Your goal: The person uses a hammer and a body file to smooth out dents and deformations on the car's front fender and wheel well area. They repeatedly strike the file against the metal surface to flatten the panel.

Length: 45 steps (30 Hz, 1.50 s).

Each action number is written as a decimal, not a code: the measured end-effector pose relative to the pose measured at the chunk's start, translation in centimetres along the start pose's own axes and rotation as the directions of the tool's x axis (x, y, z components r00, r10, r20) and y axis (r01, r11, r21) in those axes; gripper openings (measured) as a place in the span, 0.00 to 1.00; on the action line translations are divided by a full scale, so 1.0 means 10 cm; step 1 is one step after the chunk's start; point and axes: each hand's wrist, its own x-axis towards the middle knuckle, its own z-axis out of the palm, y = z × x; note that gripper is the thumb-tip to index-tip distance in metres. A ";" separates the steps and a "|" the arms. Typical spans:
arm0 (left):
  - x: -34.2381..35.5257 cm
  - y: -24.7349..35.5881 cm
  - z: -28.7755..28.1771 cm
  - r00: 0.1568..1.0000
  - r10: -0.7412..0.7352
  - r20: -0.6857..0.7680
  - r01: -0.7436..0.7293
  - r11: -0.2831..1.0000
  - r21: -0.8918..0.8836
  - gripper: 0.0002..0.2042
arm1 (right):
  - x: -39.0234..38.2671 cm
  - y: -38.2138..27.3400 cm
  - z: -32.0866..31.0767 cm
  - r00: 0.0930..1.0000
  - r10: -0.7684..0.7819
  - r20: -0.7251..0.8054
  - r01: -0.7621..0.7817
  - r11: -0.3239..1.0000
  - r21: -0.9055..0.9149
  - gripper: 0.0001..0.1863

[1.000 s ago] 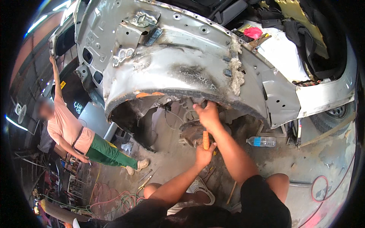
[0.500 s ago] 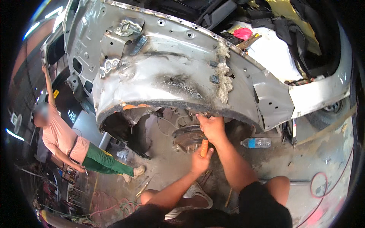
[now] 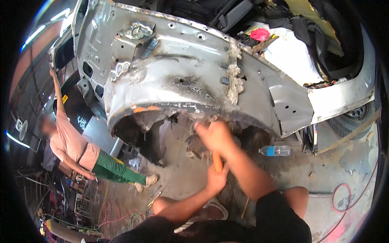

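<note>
Below the rim of a scorched grey wheel arch (image 3: 184,108) on a stripped car body, my two hands work close together. My left hand (image 3: 217,178) is closed around an orange handle (image 3: 217,162) that points up toward the arch; the tool's far end is hidden. Just above it, my right hand (image 3: 216,139) is curled and blurred beside the arch rim. What its fingers hold is hidden from this view. Behind the hands a rusty brake disc (image 3: 197,146) shows under the arch, partly covered.
To the right on the floor lies a plastic water bottle (image 3: 275,150), with a red hose (image 3: 342,198) farther right. A tyre (image 3: 353,119) rests under the white sill. At left another person (image 3: 77,148) stands with one arm raised. Tangled hoses (image 3: 121,216) lie at lower left.
My right hand has shifted slightly left and down, its thumb now sticking out. My left hand and the orange handle have moved a little lower. The view has shifted slightly.
</note>
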 end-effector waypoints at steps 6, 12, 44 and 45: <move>0.25 -0.31 -0.29 0.983 -0.117 0.141 0.119 0.993 -0.006 0.15 | 0.27 0.39 0.31 0.942 -0.131 -0.310 0.238 0.910 0.341 0.17; 0.41 0.25 -0.34 0.870 -0.398 0.291 0.379 0.917 0.119 0.15 | 0.83 0.87 0.39 0.952 0.221 -0.212 0.061 0.543 0.838 0.13; 0.16 -0.12 -0.67 0.966 -0.152 0.207 0.098 0.963 0.249 0.16 | 0.23 0.65 0.45 0.976 0.097 -0.196 0.097 0.612 0.785 0.08; 0.22 0.03 -0.64 0.951 -0.208 0.230 0.137 0.947 0.292 0.16 | 0.32 0.71 0.43 0.977 0.122 -0.174 0.079 0.548 0.832 0.08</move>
